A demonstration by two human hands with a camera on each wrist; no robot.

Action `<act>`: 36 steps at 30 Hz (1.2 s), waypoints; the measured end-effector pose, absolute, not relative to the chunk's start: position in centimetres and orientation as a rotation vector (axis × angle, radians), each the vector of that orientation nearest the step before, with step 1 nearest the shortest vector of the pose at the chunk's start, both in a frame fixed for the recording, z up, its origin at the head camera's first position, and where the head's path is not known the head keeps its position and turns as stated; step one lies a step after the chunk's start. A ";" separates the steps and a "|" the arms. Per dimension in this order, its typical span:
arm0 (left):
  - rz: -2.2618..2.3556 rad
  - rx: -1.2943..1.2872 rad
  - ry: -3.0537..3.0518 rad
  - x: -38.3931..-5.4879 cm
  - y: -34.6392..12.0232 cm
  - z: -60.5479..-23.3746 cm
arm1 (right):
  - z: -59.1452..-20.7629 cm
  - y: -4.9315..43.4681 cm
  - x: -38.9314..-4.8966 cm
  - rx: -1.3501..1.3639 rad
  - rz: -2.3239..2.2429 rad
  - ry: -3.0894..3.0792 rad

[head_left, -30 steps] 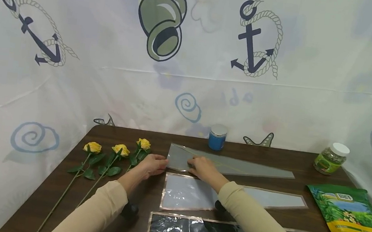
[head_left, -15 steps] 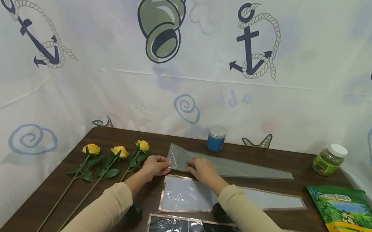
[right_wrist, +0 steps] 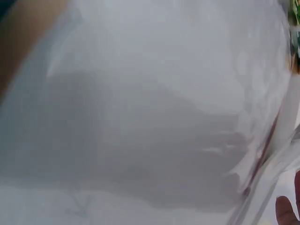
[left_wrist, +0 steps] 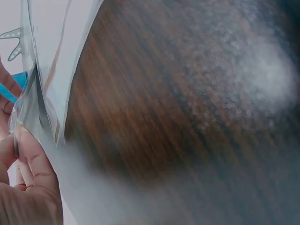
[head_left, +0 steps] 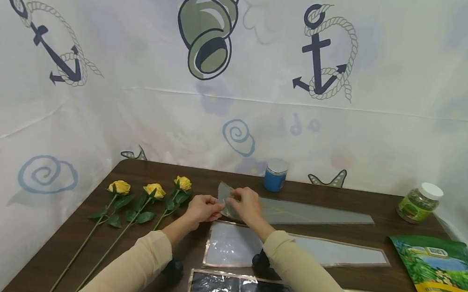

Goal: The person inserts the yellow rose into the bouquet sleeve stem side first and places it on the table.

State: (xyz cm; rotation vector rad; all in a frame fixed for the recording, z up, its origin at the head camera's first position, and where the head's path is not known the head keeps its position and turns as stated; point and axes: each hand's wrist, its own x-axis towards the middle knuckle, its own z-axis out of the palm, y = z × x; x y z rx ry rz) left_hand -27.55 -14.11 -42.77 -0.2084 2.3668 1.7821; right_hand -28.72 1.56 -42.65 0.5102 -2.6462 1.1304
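Observation:
A tapered grey see-through flower sleeve (head_left: pixel 312 213) lies across the back of the table, its wide left end lifted and bent. My left hand (head_left: pixel 204 209) pinches the near corner of that end between thumb and finger; the left wrist view shows the left hand (left_wrist: pixel 33 178) on the film's edge. Close beside it, my right hand (head_left: pixel 249 208) has curled fingers on the film near the same end. In the right wrist view only fingertips of the right hand (right_wrist: pixel 285 211) show, at the lower right. Three yellow roses (head_left: pixel 154 190) with long stems lie left of the hands.
Nearer to me lie a pale sleeve (head_left: pixel 228 246) and a black sleeve (head_left: pixel 216 290), both with copper-coloured borders. A blue jar (head_left: pixel 275 176) stands behind. At the right are a white-lidded jar (head_left: pixel 419 204) and a green-yellow pouch (head_left: pixel 441 279).
My right hand has moved up and slightly left, towards my left hand. The grey sleeve's wide end has gone from nearly flat to lifted and bent.

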 end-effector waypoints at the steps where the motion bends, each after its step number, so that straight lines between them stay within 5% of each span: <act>1: 1.780 -0.206 2.368 -27.5 -14.1 -42.7 | -42.7 1.5 -28.7 0.492 1.134 -2.634; 28: 1.950 -0.296 2.249 -27.6 -16.5 -42.6 | -43.4 2.0 -27.0 0.347 1.509 -2.380; 36: 1.879 -0.183 2.333 -25.1 -21.5 -40.4 | -43.4 2.7 -27.3 0.328 1.616 -2.338</act>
